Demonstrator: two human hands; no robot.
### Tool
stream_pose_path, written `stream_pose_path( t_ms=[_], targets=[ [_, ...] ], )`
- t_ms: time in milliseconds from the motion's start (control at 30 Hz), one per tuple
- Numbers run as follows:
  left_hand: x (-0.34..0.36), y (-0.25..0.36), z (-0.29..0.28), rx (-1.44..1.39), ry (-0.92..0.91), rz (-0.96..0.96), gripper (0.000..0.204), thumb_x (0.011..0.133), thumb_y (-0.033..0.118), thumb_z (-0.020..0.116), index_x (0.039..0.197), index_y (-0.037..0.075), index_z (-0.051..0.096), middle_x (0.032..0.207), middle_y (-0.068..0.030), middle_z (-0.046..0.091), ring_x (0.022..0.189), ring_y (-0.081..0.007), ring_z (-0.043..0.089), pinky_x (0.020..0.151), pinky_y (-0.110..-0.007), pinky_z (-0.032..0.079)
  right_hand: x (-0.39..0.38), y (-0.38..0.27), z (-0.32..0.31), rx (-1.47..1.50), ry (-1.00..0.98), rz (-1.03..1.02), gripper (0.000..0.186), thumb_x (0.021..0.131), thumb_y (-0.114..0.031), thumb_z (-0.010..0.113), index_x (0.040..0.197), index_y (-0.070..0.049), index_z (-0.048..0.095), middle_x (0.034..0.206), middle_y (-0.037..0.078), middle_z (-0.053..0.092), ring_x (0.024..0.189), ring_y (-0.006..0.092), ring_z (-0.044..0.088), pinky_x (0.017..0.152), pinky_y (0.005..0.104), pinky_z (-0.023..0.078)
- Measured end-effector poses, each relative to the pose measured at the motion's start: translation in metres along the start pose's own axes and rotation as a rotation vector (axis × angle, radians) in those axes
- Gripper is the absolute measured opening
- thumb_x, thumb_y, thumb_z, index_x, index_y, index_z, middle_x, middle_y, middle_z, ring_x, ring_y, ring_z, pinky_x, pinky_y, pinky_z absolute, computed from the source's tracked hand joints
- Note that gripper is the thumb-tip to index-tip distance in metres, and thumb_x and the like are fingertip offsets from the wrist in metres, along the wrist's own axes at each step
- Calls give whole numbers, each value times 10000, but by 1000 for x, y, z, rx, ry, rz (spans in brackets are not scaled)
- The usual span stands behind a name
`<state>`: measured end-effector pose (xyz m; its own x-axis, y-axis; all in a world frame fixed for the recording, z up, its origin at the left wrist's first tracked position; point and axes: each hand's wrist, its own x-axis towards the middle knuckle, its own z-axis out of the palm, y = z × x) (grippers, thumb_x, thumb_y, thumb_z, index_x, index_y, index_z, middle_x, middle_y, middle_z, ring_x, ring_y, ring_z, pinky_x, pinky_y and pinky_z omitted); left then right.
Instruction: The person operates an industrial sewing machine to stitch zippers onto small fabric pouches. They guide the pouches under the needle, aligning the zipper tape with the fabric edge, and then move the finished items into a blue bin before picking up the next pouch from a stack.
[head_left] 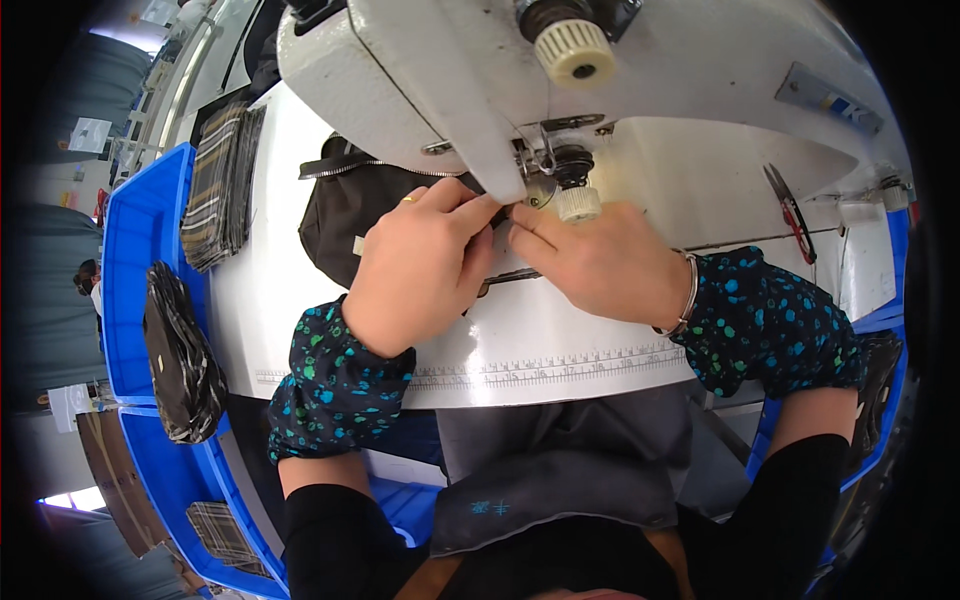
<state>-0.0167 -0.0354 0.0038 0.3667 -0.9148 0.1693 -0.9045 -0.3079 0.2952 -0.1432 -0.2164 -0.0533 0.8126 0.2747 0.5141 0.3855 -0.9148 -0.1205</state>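
A dark fabric pouch [335, 220] with a metal zipper [345, 168] lies on the white table, partly under the head of a sewing machine [690, 70]. My left hand [415, 265] presses on the pouch's near right side, its fingers bent together at the fabric edge beside the needle area. From the other side my right hand [605, 262] pinches the same edge, its fingertips almost meeting the left ones. The machine's lower arm and a cream tension knob [578, 204] hide the stitching spot and part of the fabric.
Red-handled snips [793, 218] lie at the right. Left of the table stands a blue bin [125, 330], with stacked plaid pieces [215, 190] and dark pouches [180, 360] beside it. A lower blue bin [165, 465] holds more plaid pieces. A ruler strip [540, 373] follows the front edge.
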Motion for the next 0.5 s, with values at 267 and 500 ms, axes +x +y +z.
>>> stream_pose_path(
  t_ms=[267, 500],
  targets=[
    [-7, 1, 5, 159, 23, 22, 411, 810, 39, 711, 1214, 114, 736, 1048, -78, 650, 878, -308, 700, 671, -416, 592, 1, -2, -3, 9, -163, -13, 261, 847, -110, 659, 1099, -57, 698, 1207, 109, 743, 658, 164, 698, 538, 322, 545],
    [-5, 5, 11, 11, -19, -16, 397, 843, 49, 692, 1238, 74, 718, 1051, -115, 638, 783, -339, 707, 665, -439, 583, -2, -1, -2, 10, -168, -25, 269, 835, -99, 657, 1098, -55, 690, 1171, 88, 732, 650, 165, 685, 543, 319, 540]
  ],
)
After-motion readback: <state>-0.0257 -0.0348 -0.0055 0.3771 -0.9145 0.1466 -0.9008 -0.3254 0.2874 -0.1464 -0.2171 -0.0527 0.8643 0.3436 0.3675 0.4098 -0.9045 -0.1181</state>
